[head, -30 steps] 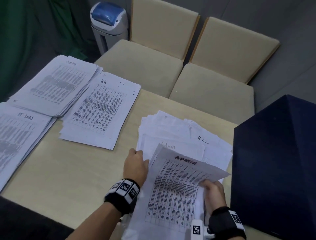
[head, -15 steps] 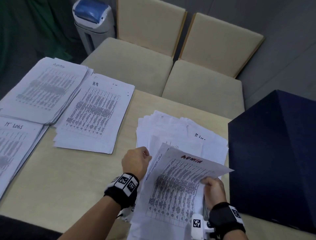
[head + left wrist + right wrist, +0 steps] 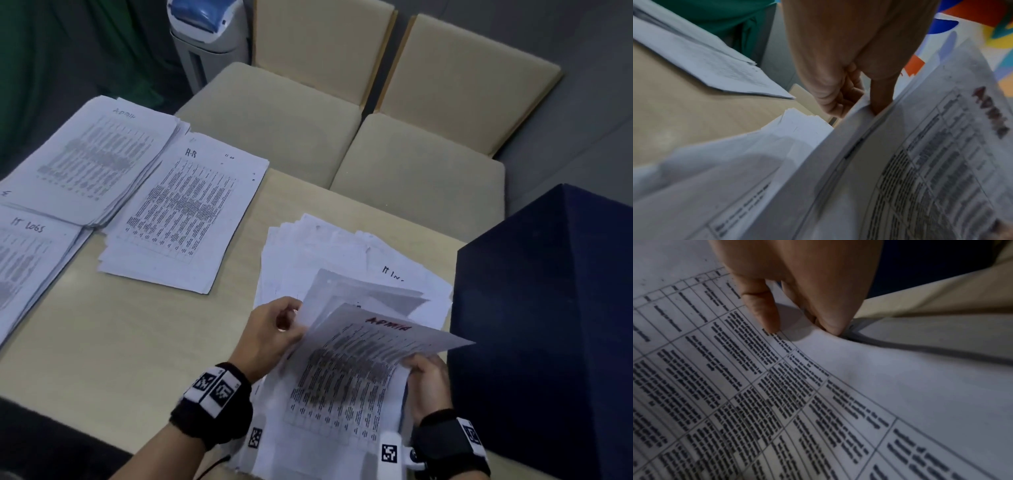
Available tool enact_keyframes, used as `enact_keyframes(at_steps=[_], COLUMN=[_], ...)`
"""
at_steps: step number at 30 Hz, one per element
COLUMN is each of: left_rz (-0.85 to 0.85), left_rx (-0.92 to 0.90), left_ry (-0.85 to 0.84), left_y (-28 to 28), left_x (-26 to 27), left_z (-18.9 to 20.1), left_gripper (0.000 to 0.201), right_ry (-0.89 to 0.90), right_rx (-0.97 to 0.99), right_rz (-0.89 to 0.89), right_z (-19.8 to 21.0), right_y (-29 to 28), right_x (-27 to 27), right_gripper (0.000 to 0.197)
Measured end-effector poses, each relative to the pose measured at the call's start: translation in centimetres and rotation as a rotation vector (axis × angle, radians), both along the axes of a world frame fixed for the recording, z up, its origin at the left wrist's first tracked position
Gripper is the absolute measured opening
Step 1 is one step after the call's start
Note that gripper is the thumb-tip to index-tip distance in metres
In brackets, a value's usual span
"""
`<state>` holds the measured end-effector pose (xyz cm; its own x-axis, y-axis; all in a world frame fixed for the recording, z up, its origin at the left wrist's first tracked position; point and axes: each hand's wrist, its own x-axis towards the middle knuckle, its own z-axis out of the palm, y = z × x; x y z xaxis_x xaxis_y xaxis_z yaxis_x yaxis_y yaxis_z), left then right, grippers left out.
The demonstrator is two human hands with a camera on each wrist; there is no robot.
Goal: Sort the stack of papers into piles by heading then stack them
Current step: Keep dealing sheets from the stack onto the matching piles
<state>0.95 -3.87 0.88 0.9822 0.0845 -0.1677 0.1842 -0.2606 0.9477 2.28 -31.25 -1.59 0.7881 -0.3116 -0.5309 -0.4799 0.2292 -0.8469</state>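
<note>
Since the earlier frame your left hand [image 3: 274,329] has peeled up the next sheet [image 3: 356,291], pinching its edge. Your right hand [image 3: 428,383] grips the ADMIN sheet [image 3: 356,377] raised, at 5 o'clock, exposing headings; its ADMIN pile [image 3: 89,161] lies at 10 o'clock.

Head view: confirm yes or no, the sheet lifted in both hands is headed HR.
No, the lifted sheet, held by the left hand and right hand, is headed ADMIN in red.

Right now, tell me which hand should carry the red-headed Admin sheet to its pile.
Left, probably. The left hand is at the sheet's left edge, on the side of the Admin pile. The right hand pinches its far edge, beside the dark box.
</note>
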Motion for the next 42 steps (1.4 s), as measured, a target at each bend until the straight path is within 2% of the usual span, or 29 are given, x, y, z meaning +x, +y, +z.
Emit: enact_keyframes(at_steps=[3, 5, 7, 10, 13, 15, 17, 18, 19, 20, 22, 23, 25, 26, 27, 28, 30, 31, 32, 34, 36, 38, 40, 42], left_rz=[0.044, 0.076, 0.087, 0.092, 0.159, 0.207, 0.179, 0.144, 0.103, 0.073, -0.005, -0.039, -0.048, -0.043, -0.030, 0.006, 0.147, 0.199, 0.212, 0.173, 0.167, 0.164, 0.165, 0.178], left_rx=[-0.166, -0.290, -0.322, -0.332, -0.394, -0.438, -0.454, -0.455, -0.473, -0.489, -0.572, -0.617, -0.629, -0.579, -0.472, -0.307, 0.065, 0.192, 0.282, 0.390, 0.439, 0.477, 0.505, 0.487], left_ry=[0.029, 0.064, 0.088, 0.150, 0.214, 0.233, 0.233, 0.249, 0.273, 0.331, 0.480, 0.546, 0.603, 0.587, 0.528, 0.437, 0.310, 0.310, 0.323, 0.362, 0.407, 0.413, 0.373, 0.339], left_y=[-0.3, -0.2, 0.0, 0.9, 1.3, 0.9, 0.6, 0.5, 0.4, 0.6, 0.8, 0.9, 0.9, 0.8, 0.9, 1.0, 1.5, 1.4, 1.3, 1.0, 0.8, 0.5, 0.2, 0.1], left_x=[0.0, 0.1, 0.1, 0.3, 0.4, 0.7, 0.7, 0.8, 0.7, 0.6, 0.2, 0.2, 0.2, 0.3, 0.4, 0.5, 1.1, 1.4, 1.7, 2.5, 3.0, 3.5, 3.7, 3.8], left_z=[-0.6, -0.3, 0.0, -0.6, -1.3, -1.2, -0.6, -1.0, -1.4, -2.0, -2.1, -2.0, -1.3, -0.7, -0.8, -1.5, -3.0, -3.1, -3.2, -3.5, -3.9, -3.9, -3.6, -3.0], left_gripper=[0.038, 0.036, 0.032, 0.048, 0.038, 0.031, 0.024, 0.021, 0.023, 0.038, 0.068, 0.076, 0.086, 0.084, 0.077, 0.065, 0.034, 0.028, 0.033, 0.047, 0.055, 0.053, 0.044, 0.043], right_ry=[0.024, 0.047, 0.050, 0.013, -0.132, -0.133, -0.053, -0.043, -0.042, -0.006, 0.033, 0.020, 0.026, 0.014, -0.024, -0.070, -0.129, -0.135, -0.120, -0.055, -0.003, 0.016, 0.043, 0.062], right_rx=[-0.017, -0.026, -0.021, -0.119, -0.072, -0.027, 0.009, 0.065, 0.120, 0.137, 0.131, 0.091, -0.007, -0.016, -0.014, -0.039, -0.066, -0.050, -0.041, -0.028, -0.004, 0.029, 0.008, 0.004], right_rz=[0.050, 0.071, 0.070, 0.152, 0.215, 0.153, -0.019, -0.089, -0.083, -0.048, 0.076, 0.174, 0.311, 0.309, 0.299, 0.301, 0.312, 0.300, 0.285, 0.272, 0.254, 0.234, 0.226, 0.225], right_z=[-0.8, -1.6, -1.9, -1.3, 0.4, 1.2, 0.9, 0.5, 0.5, 0.6, 0.8, 1.1, 1.6, 1.6, 1.5, 1.3, 0.8, 0.7, 0.7, 0.6, 0.7, 0.7, 0.9, 0.7], right_y=[-0.8, -1.2, -1.6, -1.8, -1.5, -0.7, -0.1, 0.0, 0.3, 0.3, 0.3, 0.3, 0.2, 0.1, 0.1, 0.1, 0.1, 0.3, 0.4, 0.6, 0.9, 0.9, 1.0, 0.9], right_x=[0.9, 1.2, 1.3, 0.8, -0.1, 0.2, 0.5, 0.7, 0.7, 0.4, -0.2, -0.8, -1.5, -1.7, -1.6, -1.6, -1.6, -1.8, -2.1, -2.6, -2.7, -2.6, -2.4, -2.1], right_gripper=[0.021, 0.025, 0.017, 0.008, 0.017, 0.030, 0.054, 0.053, 0.041, 0.029, 0.020, 0.019, 0.033, 0.035, 0.025, 0.014, 0.016, 0.016, 0.013, 0.012, 0.039, 0.054, 0.057, 0.056])
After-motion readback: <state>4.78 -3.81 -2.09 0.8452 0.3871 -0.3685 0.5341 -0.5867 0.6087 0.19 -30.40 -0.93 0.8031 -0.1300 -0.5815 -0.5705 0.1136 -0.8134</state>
